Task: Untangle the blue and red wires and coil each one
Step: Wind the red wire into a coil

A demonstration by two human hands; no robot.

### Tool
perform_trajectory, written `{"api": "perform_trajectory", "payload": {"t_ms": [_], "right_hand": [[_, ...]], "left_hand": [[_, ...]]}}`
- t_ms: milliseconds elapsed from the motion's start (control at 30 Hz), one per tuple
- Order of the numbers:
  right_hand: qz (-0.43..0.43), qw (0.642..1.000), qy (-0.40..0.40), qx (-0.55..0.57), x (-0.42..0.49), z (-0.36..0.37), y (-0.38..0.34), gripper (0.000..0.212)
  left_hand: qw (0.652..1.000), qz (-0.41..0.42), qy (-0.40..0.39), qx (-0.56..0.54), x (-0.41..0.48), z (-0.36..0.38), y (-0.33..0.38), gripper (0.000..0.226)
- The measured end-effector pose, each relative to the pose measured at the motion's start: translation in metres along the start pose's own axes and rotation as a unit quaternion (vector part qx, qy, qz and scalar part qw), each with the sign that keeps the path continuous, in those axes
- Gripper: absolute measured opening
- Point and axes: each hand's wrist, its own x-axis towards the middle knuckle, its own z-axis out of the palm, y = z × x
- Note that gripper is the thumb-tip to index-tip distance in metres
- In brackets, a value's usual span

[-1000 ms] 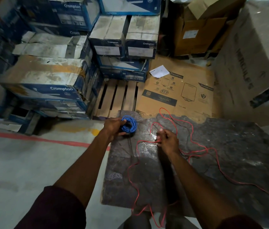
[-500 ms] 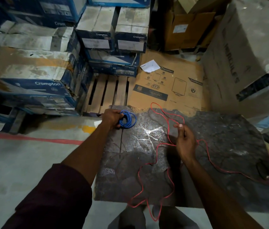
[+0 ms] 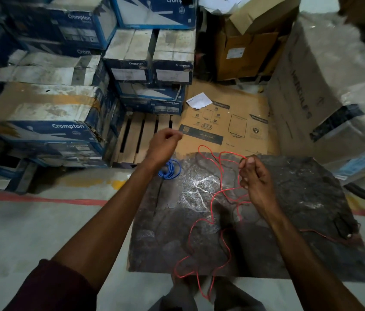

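The left hand (image 3: pixel 164 145) has released the coiled blue wire (image 3: pixel 170 170), now lying at the far left of the dark slab (image 3: pixel 311 198), and hovers empty with fingers loosely curled, while the right hand (image 3: pixel 256 178) pinches the uncoiled red wire (image 3: pixel 210 205), due next.

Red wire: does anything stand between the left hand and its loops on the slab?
Nothing visible does. The left hand hovers empty above the blue coil, which lies left of the red wire, not across the gap. The right hand holds the red wire.
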Motion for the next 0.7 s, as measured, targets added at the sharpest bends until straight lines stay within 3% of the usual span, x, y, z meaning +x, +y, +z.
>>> {"api": "perform_trajectory", "payload": {"t_ms": [100, 200, 400, 567, 633, 700], "right_hand": [[0.0, 0.998, -0.031, 0.06, -0.004, -0.003, -0.035, 0.032], [-0.003, 0.995, -0.029, 0.1, -0.008, -0.007, -0.07, 0.032], [0.032, 0.992, -0.057, 0.104, -0.011, -0.009, -0.11, 0.035], [0.056, 0.993, -0.085, 0.067, -0.037, -0.007, -0.111, 0.031], [0.045, 0.992, -0.118, 0.008, -0.049, -0.009, -0.109, 0.035], [-0.026, 0.983, -0.138, -0.116, -0.06, -0.011, -0.103, 0.036]], "left_hand": [[0.958, 0.051, -0.281, -0.011, -0.053, 0.011, 0.077, 0.045], [0.913, 0.101, -0.393, -0.038, -0.08, 0.018, 0.113, 0.047], [0.879, 0.124, -0.375, -0.265, -0.102, 0.032, 0.155, 0.04], [0.891, 0.096, -0.253, -0.364, -0.111, 0.036, 0.18, 0.04], [0.892, 0.094, -0.226, -0.38, -0.111, 0.037, 0.183, 0.037], [0.879, 0.086, -0.22, -0.414, -0.11, 0.038, 0.183, 0.038]]}}
